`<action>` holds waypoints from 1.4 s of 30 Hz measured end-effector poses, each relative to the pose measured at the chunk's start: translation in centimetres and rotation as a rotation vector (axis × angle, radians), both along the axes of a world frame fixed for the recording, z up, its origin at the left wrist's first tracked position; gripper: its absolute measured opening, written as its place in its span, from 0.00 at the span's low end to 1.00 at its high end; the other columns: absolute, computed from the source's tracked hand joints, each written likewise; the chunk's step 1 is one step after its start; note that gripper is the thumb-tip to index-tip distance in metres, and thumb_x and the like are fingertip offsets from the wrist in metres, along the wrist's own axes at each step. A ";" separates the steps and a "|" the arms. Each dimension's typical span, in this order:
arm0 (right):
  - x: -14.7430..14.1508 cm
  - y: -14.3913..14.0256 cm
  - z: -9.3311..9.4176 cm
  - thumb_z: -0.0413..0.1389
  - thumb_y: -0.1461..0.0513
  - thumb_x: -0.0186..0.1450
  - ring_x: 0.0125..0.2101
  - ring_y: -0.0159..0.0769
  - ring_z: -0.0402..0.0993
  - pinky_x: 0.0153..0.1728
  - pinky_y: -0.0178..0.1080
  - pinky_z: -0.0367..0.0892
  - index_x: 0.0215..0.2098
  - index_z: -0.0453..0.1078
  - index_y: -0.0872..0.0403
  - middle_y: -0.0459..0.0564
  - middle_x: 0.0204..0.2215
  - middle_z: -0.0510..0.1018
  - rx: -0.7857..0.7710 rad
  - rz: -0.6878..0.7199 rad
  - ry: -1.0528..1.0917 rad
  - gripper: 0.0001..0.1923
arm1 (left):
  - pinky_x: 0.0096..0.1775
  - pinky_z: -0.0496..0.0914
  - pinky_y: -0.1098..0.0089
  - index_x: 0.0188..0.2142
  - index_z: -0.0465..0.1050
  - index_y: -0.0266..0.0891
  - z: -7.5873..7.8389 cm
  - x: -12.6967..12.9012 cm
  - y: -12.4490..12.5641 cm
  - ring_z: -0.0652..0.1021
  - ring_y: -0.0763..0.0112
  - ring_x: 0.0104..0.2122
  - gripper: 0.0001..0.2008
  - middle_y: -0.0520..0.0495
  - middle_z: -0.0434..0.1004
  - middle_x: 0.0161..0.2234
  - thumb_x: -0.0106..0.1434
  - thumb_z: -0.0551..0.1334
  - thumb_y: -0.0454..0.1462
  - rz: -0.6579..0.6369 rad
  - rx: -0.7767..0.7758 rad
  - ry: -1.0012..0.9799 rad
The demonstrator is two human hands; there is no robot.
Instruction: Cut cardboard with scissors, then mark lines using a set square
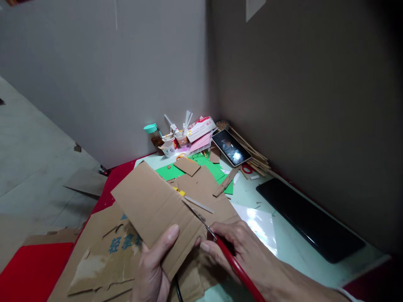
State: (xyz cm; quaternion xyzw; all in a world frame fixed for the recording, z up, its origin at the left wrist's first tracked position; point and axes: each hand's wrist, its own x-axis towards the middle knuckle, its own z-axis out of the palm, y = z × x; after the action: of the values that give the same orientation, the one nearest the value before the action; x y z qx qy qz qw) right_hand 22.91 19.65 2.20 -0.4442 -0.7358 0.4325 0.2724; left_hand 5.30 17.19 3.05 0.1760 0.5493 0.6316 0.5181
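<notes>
My left hand (155, 268) grips a flat rectangular piece of brown cardboard (157, 205), thumb on top and the other fingers behind it. The cardboard is held tilted above the table. In my right hand (236, 243) are scissors with a red handle (234, 266), fingers closed around them. Their narrow metal blades (197, 214) point up and left at the right edge of the cardboard. How far apart the blades are I cannot tell. Just beyond the edge lies a tool with a yellow part (179, 191) and a pale, blade-like strip (200, 204).
Under my hands lie larger cardboard sheets (100, 251) with blue print. Behind are green sheets (217, 167), paper cups (169, 147) holding sticks, a teal-lidded bottle (154, 136) and a tablet (232, 147). A long black object (308, 218) lies right. Grey walls border the table.
</notes>
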 end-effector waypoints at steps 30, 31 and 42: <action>1.0 0.8 1.8 0.62 0.43 0.61 0.21 0.27 0.58 0.24 0.32 0.55 0.35 0.74 0.52 0.38 0.19 0.69 -0.043 0.070 0.037 0.21 | 0.37 0.82 0.68 0.56 0.70 0.42 -0.5 0.0 -0.6 0.84 0.58 0.37 0.39 0.45 0.84 0.41 0.44 0.78 0.34 -0.015 -0.011 -0.003; 1.1 0.9 1.9 0.63 0.43 0.61 0.21 0.27 0.58 0.23 0.31 0.55 0.37 0.74 0.52 0.37 0.19 0.68 -0.053 0.074 0.041 0.21 | 0.37 0.82 0.70 0.56 0.70 0.44 -0.4 0.2 -0.7 0.84 0.60 0.38 0.38 0.46 0.84 0.41 0.45 0.77 0.33 -0.005 0.000 -0.004; 0.8 0.7 1.1 0.60 0.40 0.62 0.31 0.39 0.68 0.33 0.39 0.62 0.64 0.54 0.49 0.46 0.31 0.75 -0.044 0.028 -0.014 0.41 | 0.41 0.83 0.60 0.62 0.63 0.44 -0.5 0.6 -1.2 0.83 0.50 0.44 0.44 0.43 0.83 0.45 0.47 0.77 0.35 -0.049 -0.007 -0.026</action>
State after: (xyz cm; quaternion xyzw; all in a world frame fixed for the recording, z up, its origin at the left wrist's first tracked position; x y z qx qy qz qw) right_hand 23.71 20.30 3.30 -0.4428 -0.7340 0.4494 0.2513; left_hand 5.86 16.03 2.53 0.1794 0.5405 0.6189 0.5410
